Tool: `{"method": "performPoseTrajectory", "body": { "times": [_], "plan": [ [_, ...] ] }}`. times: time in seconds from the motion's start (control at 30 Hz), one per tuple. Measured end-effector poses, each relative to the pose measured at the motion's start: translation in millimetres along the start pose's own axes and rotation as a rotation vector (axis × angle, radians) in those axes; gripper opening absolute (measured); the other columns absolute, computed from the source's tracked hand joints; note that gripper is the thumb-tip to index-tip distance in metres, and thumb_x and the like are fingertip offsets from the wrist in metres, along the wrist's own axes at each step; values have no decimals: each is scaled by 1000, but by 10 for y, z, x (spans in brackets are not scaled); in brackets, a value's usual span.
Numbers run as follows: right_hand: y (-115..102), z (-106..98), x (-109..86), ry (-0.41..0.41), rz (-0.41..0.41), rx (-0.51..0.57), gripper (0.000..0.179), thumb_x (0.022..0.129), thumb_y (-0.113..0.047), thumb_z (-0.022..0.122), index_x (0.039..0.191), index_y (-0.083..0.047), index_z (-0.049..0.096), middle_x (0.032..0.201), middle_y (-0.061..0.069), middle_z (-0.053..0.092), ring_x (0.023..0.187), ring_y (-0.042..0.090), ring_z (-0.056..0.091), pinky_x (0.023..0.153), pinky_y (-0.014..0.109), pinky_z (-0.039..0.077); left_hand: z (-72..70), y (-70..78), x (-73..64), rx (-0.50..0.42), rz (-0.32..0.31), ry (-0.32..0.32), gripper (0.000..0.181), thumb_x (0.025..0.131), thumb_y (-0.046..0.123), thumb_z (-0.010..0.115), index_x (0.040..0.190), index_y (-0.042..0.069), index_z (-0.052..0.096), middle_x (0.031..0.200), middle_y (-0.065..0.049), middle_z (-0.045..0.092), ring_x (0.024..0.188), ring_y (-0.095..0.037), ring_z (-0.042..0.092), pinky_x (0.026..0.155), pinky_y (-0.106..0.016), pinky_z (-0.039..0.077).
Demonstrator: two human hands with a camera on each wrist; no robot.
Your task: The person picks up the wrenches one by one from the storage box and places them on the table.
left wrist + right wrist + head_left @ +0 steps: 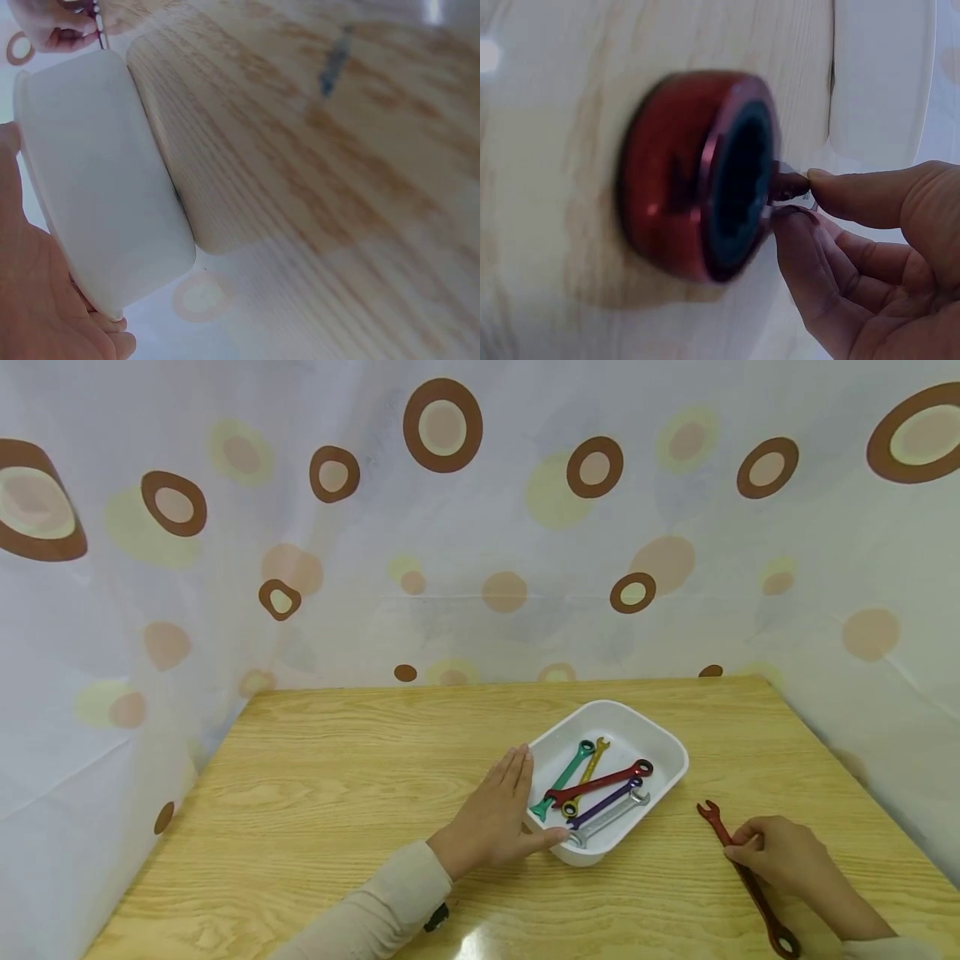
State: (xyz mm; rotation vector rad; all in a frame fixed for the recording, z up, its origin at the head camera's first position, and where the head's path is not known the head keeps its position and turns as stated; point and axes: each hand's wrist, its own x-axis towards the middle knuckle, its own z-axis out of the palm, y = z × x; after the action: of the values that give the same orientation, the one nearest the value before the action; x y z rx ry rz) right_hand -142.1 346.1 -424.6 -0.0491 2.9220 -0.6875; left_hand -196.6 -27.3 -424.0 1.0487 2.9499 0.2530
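Along the near edge, a beige sleeve [390,893] reaches in from the left of centre, with a small black object [437,917] just under its cuff, too little shown to name. Nearest on the right is the ratchet ring of a red combination wrench [759,900], whose shank slants away to an open jaw at the far end. The right hand [783,857] pinches this wrench between thumb and fingers, closer to the open jaw than to the ring; whether the tool touches the wood cannot be told. It is to the right of a white plastic tray [654,735], apart from it.

The left hand [491,822] lies with straight fingers against the tray's left side, its thumb stretched along the near rim, steadying rather than clutching.

Inside the tray, nearest first, come a silver wrench [611,819] and a purple wrench [604,803], side by side and slanting up to the right. Beyond these a second red wrench [603,783] lies across a gold wrench [592,765], and a green wrench [571,772] lies at the left, its ring end pointing away.

Farther back the wood-grain table [360,760] meets a pale cloth [480,635] printed with brown, peach and yellow rounds.
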Motion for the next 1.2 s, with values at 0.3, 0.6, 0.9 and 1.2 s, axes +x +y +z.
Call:
{"method": "performPoseTrajectory", "body": {
  "times": [0.3, 0.6, 0.9, 1.2],
  "plan": [
    [2, -11, 7, -3, 9, 3, 25, 86, -24, 71, 91, 1, 68, 77, 0, 67, 67, 15, 60, 56, 35, 49, 11, -5, 11, 12, 5, 17, 105, 88, 77, 29, 151, -4, 6, 159, -20, 3, 147, -30, 1, 118, -38, 12],
    [27, 3, 23, 4, 9, 1, 26, 86, -24, 71, 91, 1, 68, 78, 1, 67, 68, 17, 61, 58, 37, 50, 6, -11, 15, 4, 1, 8, 105, 88, 76, 29, 151, -4, 5, 159, -20, 2, 147, -29, -2, 119, -38, 11],
    [15, -31, 6, 10, -10, -6, 32, 90, -26, 67, 97, 4, 66, 80, 3, 67, 69, 17, 61, 57, 35, 49, 16, -4, 16, 7, 10, 17, 105, 88, 76, 30, 151, -5, 6, 159, -20, 3, 147, -32, 3, 118, -39, 13],
    [-137, -267, 90, 106, -101, -9, 33, 93, -26, 64, 106, 4, 64, 85, 7, 70, 71, 22, 65, 55, 35, 50, 22, 3, 22, 4, 17, 23, 105, 88, 76, 30, 151, -5, 7, 159, -20, 4, 147, -33, 5, 118, -38, 12]
  ]
}}
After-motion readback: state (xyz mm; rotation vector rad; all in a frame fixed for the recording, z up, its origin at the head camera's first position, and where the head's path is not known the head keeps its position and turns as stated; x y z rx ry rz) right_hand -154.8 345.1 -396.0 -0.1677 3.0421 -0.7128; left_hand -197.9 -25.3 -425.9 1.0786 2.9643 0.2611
